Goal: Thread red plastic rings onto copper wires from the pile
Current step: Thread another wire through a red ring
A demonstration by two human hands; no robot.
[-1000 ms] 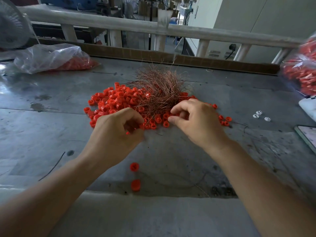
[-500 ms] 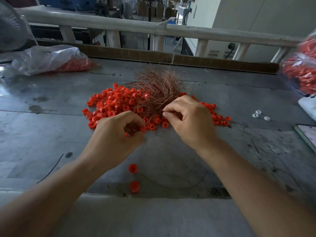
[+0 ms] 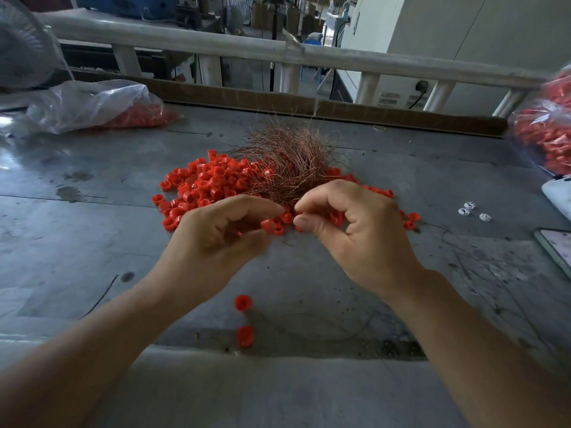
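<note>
Two grips meet at the near edge of the pile of small red plastic rings (image 3: 210, 180) and tangled thin copper wires (image 3: 289, 160) on the grey metal bench (image 3: 92, 248), likely for threading: the left grip (image 3: 216, 242) pinches one ring (image 3: 268, 225), but whether the right grip (image 3: 358, 233) pinches a wire I cannot tell.

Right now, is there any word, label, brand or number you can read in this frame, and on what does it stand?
No text can be read.
Plates low on the cabinet: too blurred to read.
Phone at the right edge: nothing legible on it.
</note>
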